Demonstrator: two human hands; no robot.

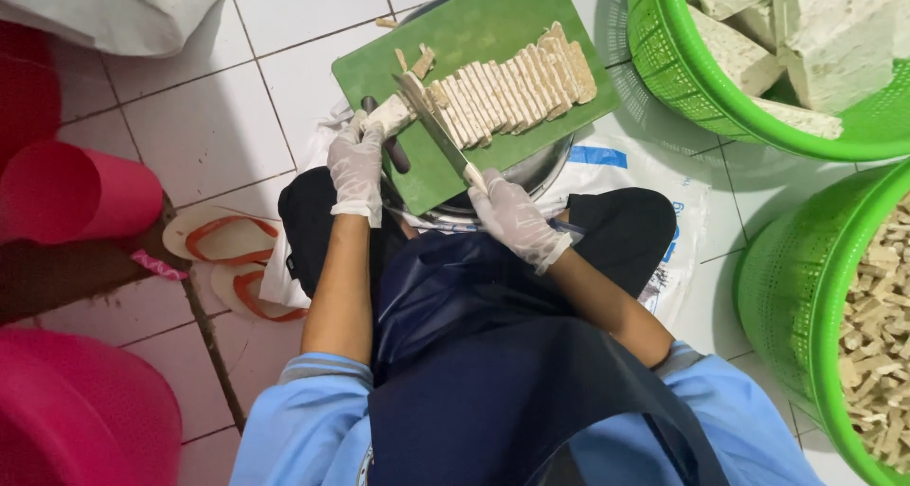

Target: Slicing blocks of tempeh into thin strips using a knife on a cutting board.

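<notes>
Board: I see a green cutting board [493, 31] resting on a metal basin [531, 178] above the lap.
Tempeh row: sliced tempeh [517, 83] runs lengthwise from the board's near-left edge toward its far-right corner.
Left hand: gloved left hand [358, 164] at the row's near-left end, fingers closed on the end piece [391, 114].
Right hand: gloved right hand [512, 216] wrapped tight around the knife [431, 126] handle; blade crosses the row's left end.
Nearer: left hand.
Hidden: handle inside fist; basin mostly under board; blade edge contact unclear.
</notes>
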